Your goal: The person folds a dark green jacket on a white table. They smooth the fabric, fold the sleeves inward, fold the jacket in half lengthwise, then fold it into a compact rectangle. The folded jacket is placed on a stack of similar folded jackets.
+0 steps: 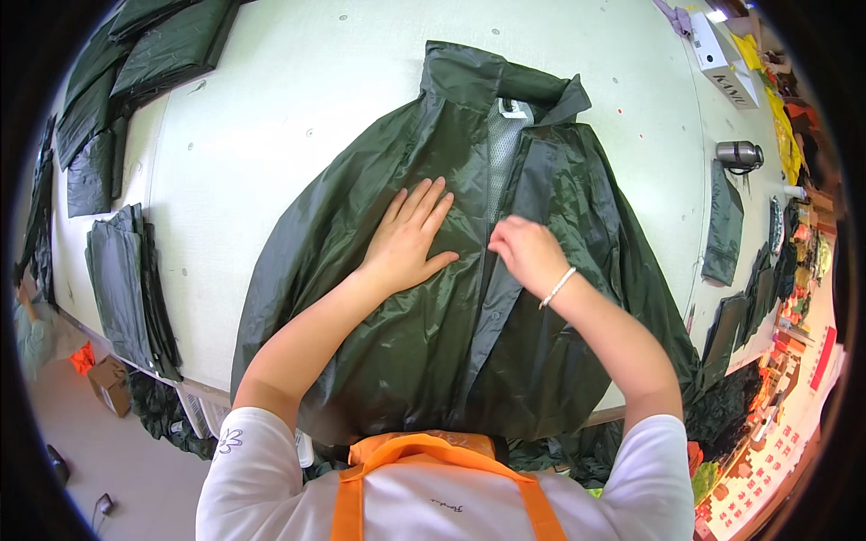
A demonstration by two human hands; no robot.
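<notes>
A dark green rain jacket (397, 334) lies front side up before me, its collar pointing away. My left hand (408, 233) rests flat on the jacket's left front, fingers spread. At the front opening, my right hand (528, 255) pinches the front zip line; the pull itself is hidden by the fingers. Above that pinch the two fronts part, and grey mesh lining (503, 153) shows between them. Below it the fronts meet. A flap with snap buttons (496, 316) runs down beside the opening. A white label (512, 109) sits inside the collar.
Folded dark green garments (135, 288) lie along the pale table's (262, 99) left side, with more stacked at far left (171, 59). To the right are a metal flask (740, 156), a white box (722, 59) and folded green pieces (723, 225). A cardboard box (110, 385) stands on the floor.
</notes>
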